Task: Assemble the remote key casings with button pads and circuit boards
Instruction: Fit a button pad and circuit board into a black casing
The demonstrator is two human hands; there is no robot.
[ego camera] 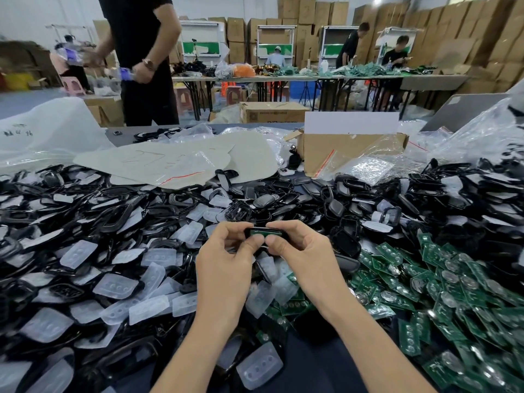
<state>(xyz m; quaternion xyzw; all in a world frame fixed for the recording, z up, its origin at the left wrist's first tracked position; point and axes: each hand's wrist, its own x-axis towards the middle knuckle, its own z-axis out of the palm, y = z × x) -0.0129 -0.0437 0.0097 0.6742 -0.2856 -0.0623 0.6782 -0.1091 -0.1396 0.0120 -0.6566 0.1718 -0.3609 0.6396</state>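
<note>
Casing (256,230) pinched between left hand (224,259) and right hand (306,256), both grips closed, circuit board (268,234) mostly hidden

Both bare arms come up from the bottom edge and converge at the middle: the left arm (192,350) from lower left, the right arm (377,344) from lower right. The wrists are roughly straight, with the backs of the hands toward the camera. The left hand (226,259) and right hand (306,253) meet, thumb tips side by side. Each hand's fingers curl over the far side of a casing (265,232) while the thumbs press its near edge, pinching it.
</note>
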